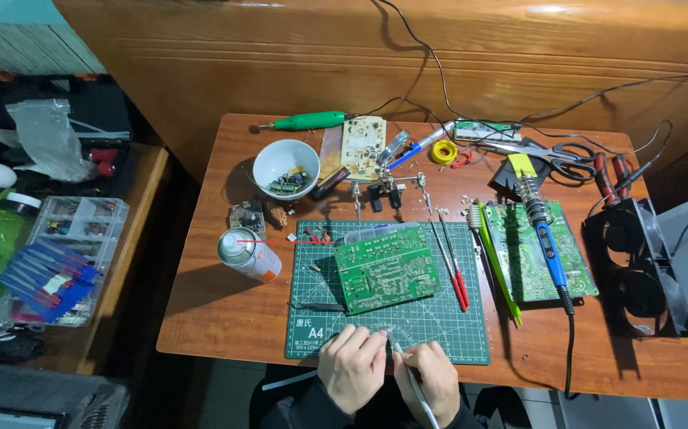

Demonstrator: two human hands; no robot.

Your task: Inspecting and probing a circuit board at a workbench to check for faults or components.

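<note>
Fingers (372,343) of the left hand (350,367) are curled closed over something hidden; the right hand (431,377) is wrapped around a thin silver tool (414,381), at the table's near edge. Tool: judged light, stiff, slippery; best gripped mid-shaft. Beyond, a green circuit board (384,268) is laid on the cutting mat (471,338), red-handled probes (455,274) beside it. Farther right, a blue soldering iron (549,254). Toward the far edge, a white bowl (284,163).

An electronics repair bench: circuit board (384,268), soldering iron (546,245), cutting mat (312,318).
</note>
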